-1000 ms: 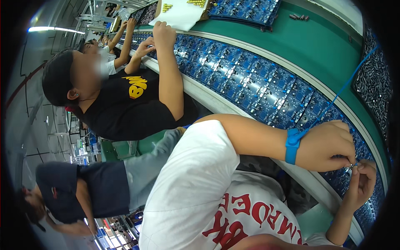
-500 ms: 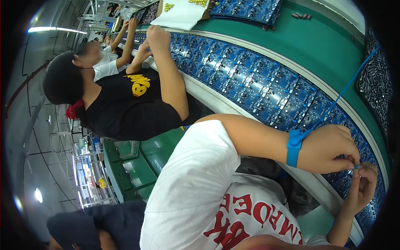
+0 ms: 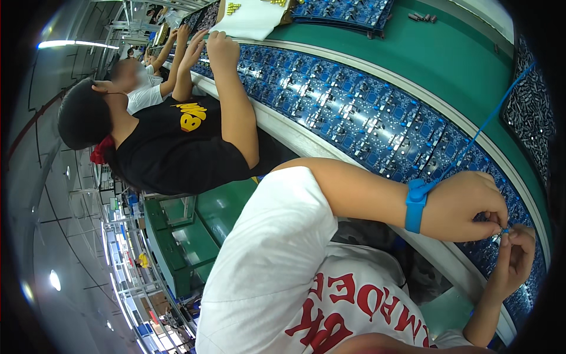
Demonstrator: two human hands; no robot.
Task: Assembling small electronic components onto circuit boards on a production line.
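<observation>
My left hand [image 3: 463, 206], with a blue wrist strap [image 3: 417, 205] on it, reaches over the line of circuit boards. Its thumb and index finger are pinched on a tiny blue component [image 3: 505, 230]. From the lower right my right hand [image 3: 515, 259] meets it, thumb and forefinger closed on the same small piece. Both hands hover above the blue circuit boards [image 3: 377, 124]; the boards right under the fingers are partly hidden. The piece is too small for me to tell its exact kind.
A blue cord [image 3: 501, 109] runs from the strap to the upper right. Beyond the rail lie a dark tray of small metallic parts [image 3: 530, 112], stacked boards [image 3: 342, 13] and loose cylinders [image 3: 423, 17] on a green surface [image 3: 436, 50]. A co-worker in black [image 3: 183, 147] works at my left.
My hands stay together at the small blue component, with only slight finger shifts. The co-worker in black has raised one hand away from the boards. The view has shifted a little.
</observation>
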